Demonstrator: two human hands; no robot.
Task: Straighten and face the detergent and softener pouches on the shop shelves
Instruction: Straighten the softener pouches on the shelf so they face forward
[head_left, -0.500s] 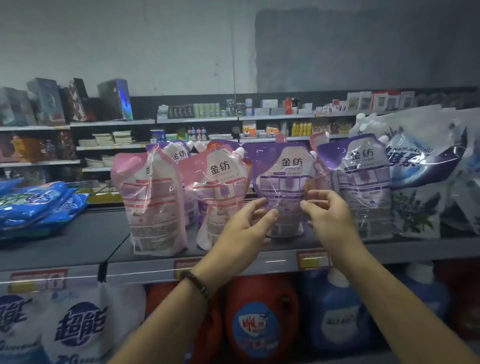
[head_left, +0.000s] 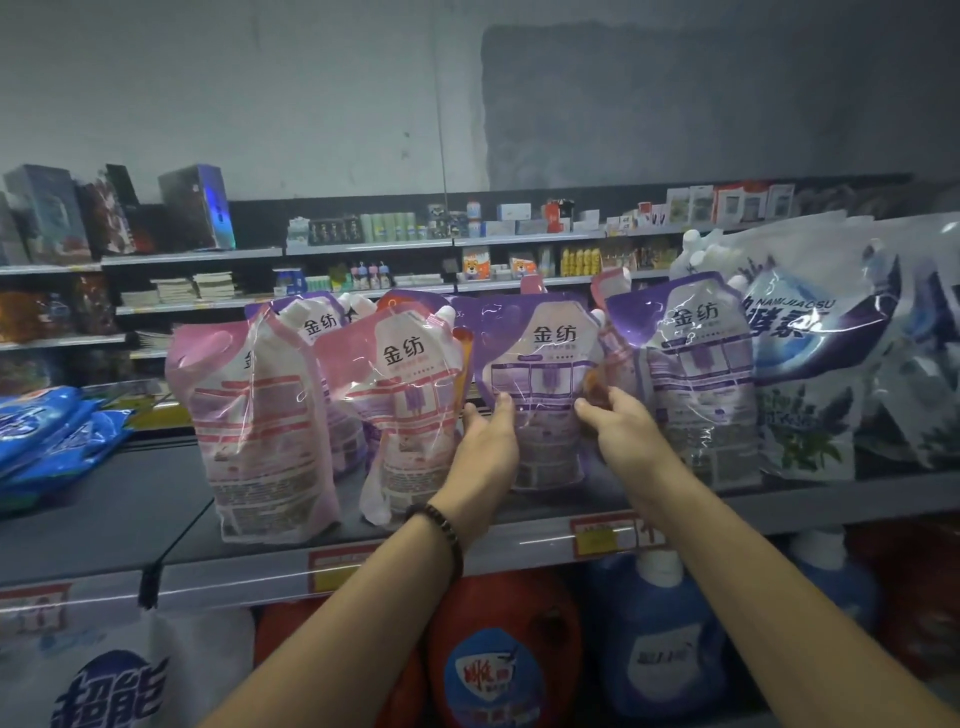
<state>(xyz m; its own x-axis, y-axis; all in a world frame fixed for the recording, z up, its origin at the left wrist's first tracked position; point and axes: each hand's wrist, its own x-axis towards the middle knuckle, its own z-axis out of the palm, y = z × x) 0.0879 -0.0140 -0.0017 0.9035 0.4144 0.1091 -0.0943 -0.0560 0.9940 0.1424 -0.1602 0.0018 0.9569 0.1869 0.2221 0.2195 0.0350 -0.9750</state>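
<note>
Fingers (head_left: 503, 404) of left hand (head_left: 485, 447) and right hand (head_left: 621, 434) hold middle purple pouch (head_left: 540, 364) by sides, upright on shelf (head_left: 130, 509).

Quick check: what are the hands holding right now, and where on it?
The middle purple pouch, by its two side edges at mid-height: left hand on the left edge, right hand on the right, thumbs on the front face.
</note>
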